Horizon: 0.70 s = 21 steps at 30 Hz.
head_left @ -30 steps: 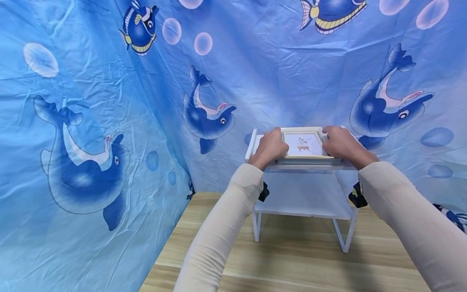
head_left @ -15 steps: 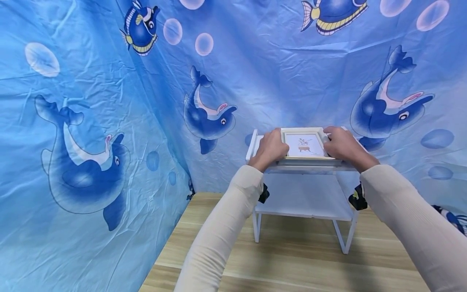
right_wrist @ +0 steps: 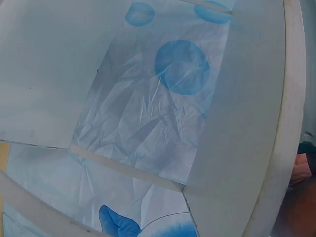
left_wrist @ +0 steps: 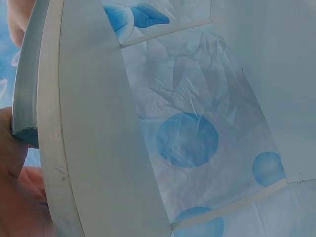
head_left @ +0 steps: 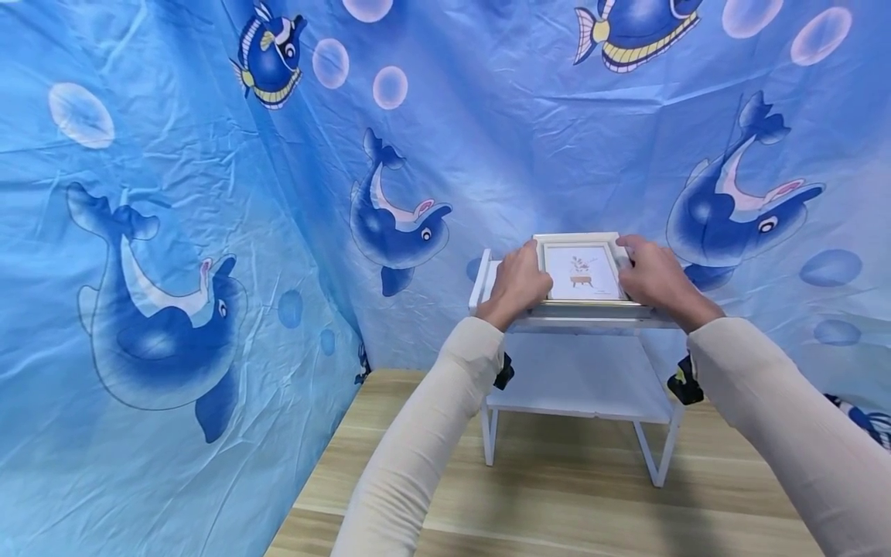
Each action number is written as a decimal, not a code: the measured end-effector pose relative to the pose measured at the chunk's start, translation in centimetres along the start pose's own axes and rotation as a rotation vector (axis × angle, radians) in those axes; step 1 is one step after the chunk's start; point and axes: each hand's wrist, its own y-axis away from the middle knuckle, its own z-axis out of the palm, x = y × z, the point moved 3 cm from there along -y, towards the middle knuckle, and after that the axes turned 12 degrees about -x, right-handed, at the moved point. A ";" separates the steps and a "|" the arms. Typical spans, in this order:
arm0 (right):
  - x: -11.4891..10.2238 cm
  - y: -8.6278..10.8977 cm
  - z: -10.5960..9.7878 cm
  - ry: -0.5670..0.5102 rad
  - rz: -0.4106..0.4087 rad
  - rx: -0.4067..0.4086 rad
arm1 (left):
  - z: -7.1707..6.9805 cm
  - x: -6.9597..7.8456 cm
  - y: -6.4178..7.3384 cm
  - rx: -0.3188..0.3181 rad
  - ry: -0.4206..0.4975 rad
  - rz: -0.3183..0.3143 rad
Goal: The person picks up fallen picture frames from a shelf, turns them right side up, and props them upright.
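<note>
We are holding a picture frame (head_left: 564, 272) over the top of a white table (head_left: 564, 322), one hand to each side. Our left hand (head_left: 517, 280) is gripping the left side with bent fingers, and our right hand (head_left: 654, 275) is gripping the right side the same way. The frame is lying face up, pale with a gold-toned front edge, between the two hands. Its print (head_left: 581, 278) is showing leafy sprigs above a brown stand on legs.

From the left wrist, we are seeing the frame's grey side, with part of a hand touching its corner. From the right wrist, only a sliver of hand is showing at the margin, so we cannot tell how those fingertips are lying underneath. Nor can we fairly say whether the frame is touching the tabletop or just clearing it.

Below, the lower shelf (head_left: 578, 375) is spanning the table's legs, which are standing on a wood-grain floor (head_left: 557, 510). Our off-white sleeves (head_left: 418, 433) are reaching forward, and black devices (head_left: 685, 381) are hanging under the wrists. Behind everything, blue cloth (head_left: 543, 139) is hanging in creases, printed with dolphins (head_left: 400, 216), fish (head_left: 270, 58) and bubbles (head_left: 390, 87).
</note>
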 end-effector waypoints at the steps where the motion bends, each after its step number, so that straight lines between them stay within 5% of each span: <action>1: 0.0 0.1 0.0 -0.003 -0.002 0.010 | 0.0 0.0 0.0 0.012 -0.006 0.007; 10: -0.1 0.6 0.0 -0.023 -0.063 0.141 | 0.1 0.3 -0.1 0.154 -0.119 0.076; 21: -0.2 1.4 -0.4 -0.019 -0.135 0.275 | 0.0 0.7 0.1 0.228 -0.156 0.121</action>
